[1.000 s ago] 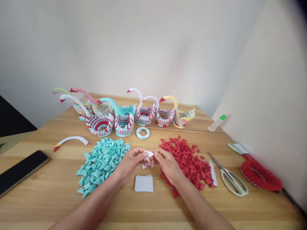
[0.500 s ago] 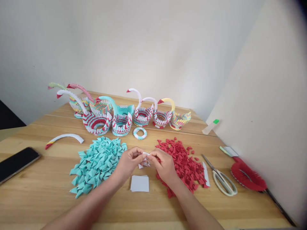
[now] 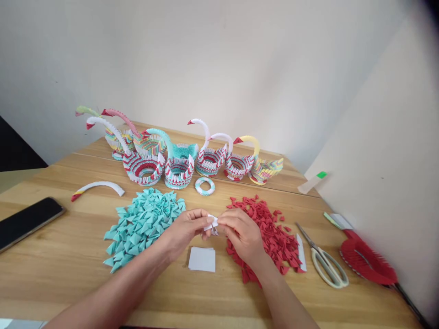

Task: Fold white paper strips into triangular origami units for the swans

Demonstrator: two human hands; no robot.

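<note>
Between my two hands is a small folded white paper (image 3: 211, 223). My left hand (image 3: 188, 228) pinches its left side between thumb and fingers. The fingertips of my right hand (image 3: 242, 232) are closed on its right edge. Just below the hands lies a stack of white paper rectangles (image 3: 202, 259). A heap of turquoise folded pieces (image 3: 146, 224) spreads beside my left hand, and a heap of red folded pieces (image 3: 274, 233) lies beside and partly behind my right hand.
Several paper swans (image 3: 144, 169) stand at the back, with a turquoise and white ring (image 3: 205, 186) before them. A phone (image 3: 29, 221) and white neck piece (image 3: 98, 185) lie left; scissors (image 3: 325, 260), a glue bottle (image 3: 312, 183) and a red fan-like object (image 3: 368, 260) right.
The view has tilted slightly, shifting the scene. My fingers have moved on the white paper, which shows more of its surface, and my right hand has turned a little.
</note>
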